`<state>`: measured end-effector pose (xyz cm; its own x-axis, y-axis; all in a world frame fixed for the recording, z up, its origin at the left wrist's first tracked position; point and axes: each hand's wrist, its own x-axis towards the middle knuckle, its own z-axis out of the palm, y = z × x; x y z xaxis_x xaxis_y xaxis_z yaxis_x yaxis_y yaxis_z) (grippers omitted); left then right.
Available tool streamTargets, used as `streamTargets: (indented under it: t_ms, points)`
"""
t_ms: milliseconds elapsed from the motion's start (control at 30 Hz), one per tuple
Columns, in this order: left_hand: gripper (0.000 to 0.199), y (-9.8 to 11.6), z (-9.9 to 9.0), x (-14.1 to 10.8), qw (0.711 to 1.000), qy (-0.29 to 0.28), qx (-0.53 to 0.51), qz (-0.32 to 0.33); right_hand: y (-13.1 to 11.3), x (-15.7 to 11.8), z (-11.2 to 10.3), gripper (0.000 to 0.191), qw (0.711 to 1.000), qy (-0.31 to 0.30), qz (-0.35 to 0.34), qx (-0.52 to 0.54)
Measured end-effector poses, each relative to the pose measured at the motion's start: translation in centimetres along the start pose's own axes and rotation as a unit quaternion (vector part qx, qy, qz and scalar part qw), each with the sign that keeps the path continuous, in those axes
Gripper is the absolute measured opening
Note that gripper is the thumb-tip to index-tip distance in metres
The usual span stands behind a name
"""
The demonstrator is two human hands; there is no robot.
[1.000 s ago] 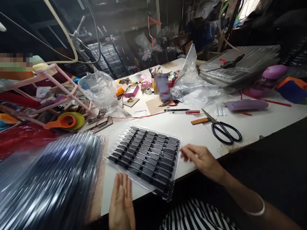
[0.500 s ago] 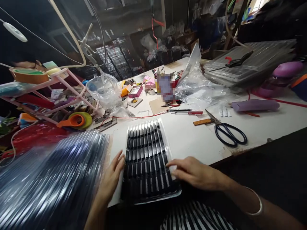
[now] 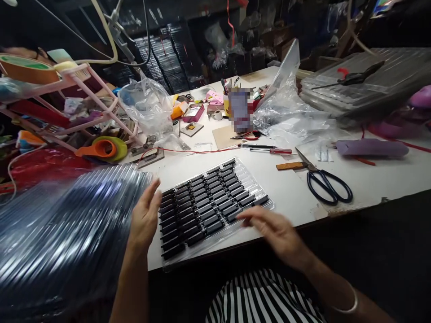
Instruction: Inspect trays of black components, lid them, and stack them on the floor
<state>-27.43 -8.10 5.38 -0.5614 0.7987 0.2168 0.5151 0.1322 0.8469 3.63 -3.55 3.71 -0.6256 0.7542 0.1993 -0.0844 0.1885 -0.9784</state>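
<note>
A clear plastic tray (image 3: 257,184) lies on the table in front of me, its long side running across. It holds rows of small black comb-like pieces (image 3: 202,197), whose exact kind I cannot make out. At the tray's left edge is my left hand (image 3: 144,217), open, with its fingers stretched upward; whether they touch the tray I cannot tell. My right hand (image 3: 274,231) is over the tray's front right part, fingers extended toward the black pieces and slightly blurred. Nothing shows in its grasp.
A tall stack of clear trays (image 3: 77,229) stands at my left. Large scissors (image 3: 328,184), a red-handled screwdriver (image 3: 279,151) and a purple roll (image 3: 372,148) lie to the right. Behind are a pink rack (image 3: 97,105), plastic bags (image 3: 148,103) and stacked clear lids (image 3: 363,85).
The tray of black pieces has turned on the table, from lengthwise to crosswise. My right hand has moved from the tray's right side to its front right part. The view has shifted slightly.
</note>
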Motion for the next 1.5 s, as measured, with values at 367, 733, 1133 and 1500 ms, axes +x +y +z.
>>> streamTargets:
  t_ms: [367,733,1133,1500]
  points:
    - [0.050,-4.4,-0.5,-6.2,0.960,0.117,-0.192,-0.168,3.7,1.3,-3.5,0.041,0.926,0.242,0.083,-0.277]
    - [0.047,-3.5,1.4,-7.0,0.986,0.080,-0.109,-0.098,2.8,1.9,-0.6,0.056,0.928,0.066,0.053,-0.362]
    - [0.043,-4.4,1.5,-7.4,0.968,0.120,-0.194,-0.106,3.6,11.9,-3.8,0.065,0.933,0.066,0.084,-0.343]
    - [0.044,-4.4,0.6,-9.2,0.942,0.114,-0.280,-0.148,2.7,6.6,-6.5,0.051,0.938,0.127,0.056,-0.316]
